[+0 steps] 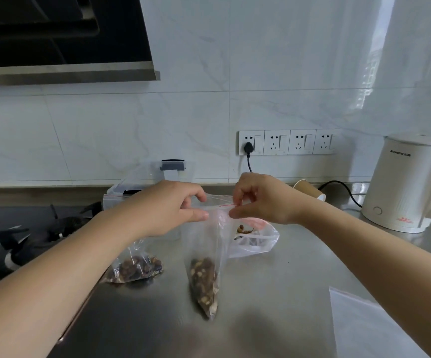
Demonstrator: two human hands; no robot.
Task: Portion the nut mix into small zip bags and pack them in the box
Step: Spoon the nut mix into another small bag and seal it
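Above the steel countertop (273, 293), the left hand (175, 208) and right hand (258, 200) pinch the red-striped mouth of a nut-filled zip bag (205, 275), apparently sealing it. One filled bag (135, 267) lies left; the supply bag (253, 237) still holds nuts behind. Nothing visibly packed in the clear box (155, 182) at the back edge.

Bare table (273, 293) lies open at centre-right, low in the frame. A filled zip bag (136, 267) blocks lower centre-left; the nut-mix bag (255, 241) lies behind. The clear box (147, 182) and kettle (405, 187) crowd the wall; flat bags (364, 326) fill the lower right.
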